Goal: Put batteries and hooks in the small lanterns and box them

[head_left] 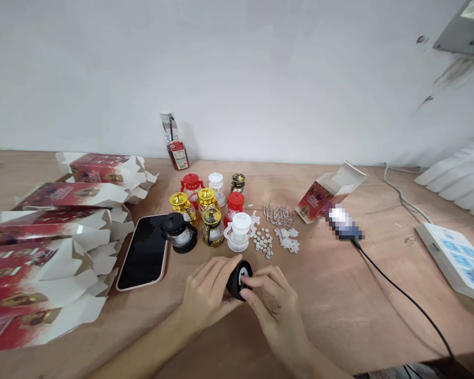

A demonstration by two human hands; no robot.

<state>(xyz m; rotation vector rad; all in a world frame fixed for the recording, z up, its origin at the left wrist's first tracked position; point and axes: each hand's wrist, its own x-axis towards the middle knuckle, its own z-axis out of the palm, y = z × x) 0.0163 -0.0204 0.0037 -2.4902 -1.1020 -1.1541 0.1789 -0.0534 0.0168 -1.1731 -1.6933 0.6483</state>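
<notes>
Black lantern: base work apparently in hand; steadiness likely needed next.
Left grip: closed around lantern.
Right grip: fingertips at base; closure unclear.

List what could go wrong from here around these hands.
The black piece in the left hand could slip, with the right hand fingering its face.
The small silver discs lie loose nearby and could scatter if brushed.
The black lantern stands close by the phone and might tip onto it.

a brown table bears lanterns, boxes, a bottle.
</notes>
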